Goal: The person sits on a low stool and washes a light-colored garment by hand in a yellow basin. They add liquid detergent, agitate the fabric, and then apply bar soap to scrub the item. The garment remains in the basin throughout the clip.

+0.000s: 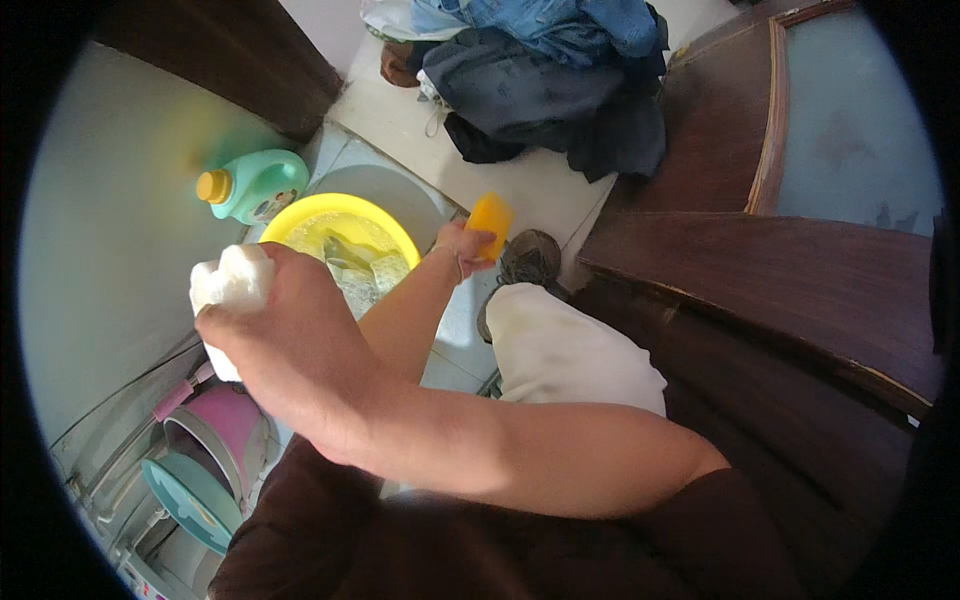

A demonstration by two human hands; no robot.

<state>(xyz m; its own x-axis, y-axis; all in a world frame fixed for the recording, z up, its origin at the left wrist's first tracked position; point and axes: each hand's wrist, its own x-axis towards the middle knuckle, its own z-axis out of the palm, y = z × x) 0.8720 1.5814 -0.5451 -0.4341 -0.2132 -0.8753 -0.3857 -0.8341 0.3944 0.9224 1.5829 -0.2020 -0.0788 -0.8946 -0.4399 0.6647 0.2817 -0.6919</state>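
My arms cross in front of me, the right forearm over the left. My right hand [292, 322], at the left of the view, grips a lumpy white wad [232, 281]; whether it is cloth or something else I cannot tell. Beyond it, my left hand [466, 247] holds a yellow block [490, 217] that looks like a bar of soap, just right of the basin. The yellow plastic basin [397, 229] stands on the tiled floor with sudsy water and submerged cloth [352, 255] in it. My right forearm and hand hide its near side.
A green detergent jug [259, 184] with a yellow cap stands by the wall. Dark and denim clothes [540, 82] are heaped ahead. A pink bucket [225, 427] and a teal basin [191, 502] lie lower left. A dark wooden door [697, 142] is at right, near my shoe [531, 255].
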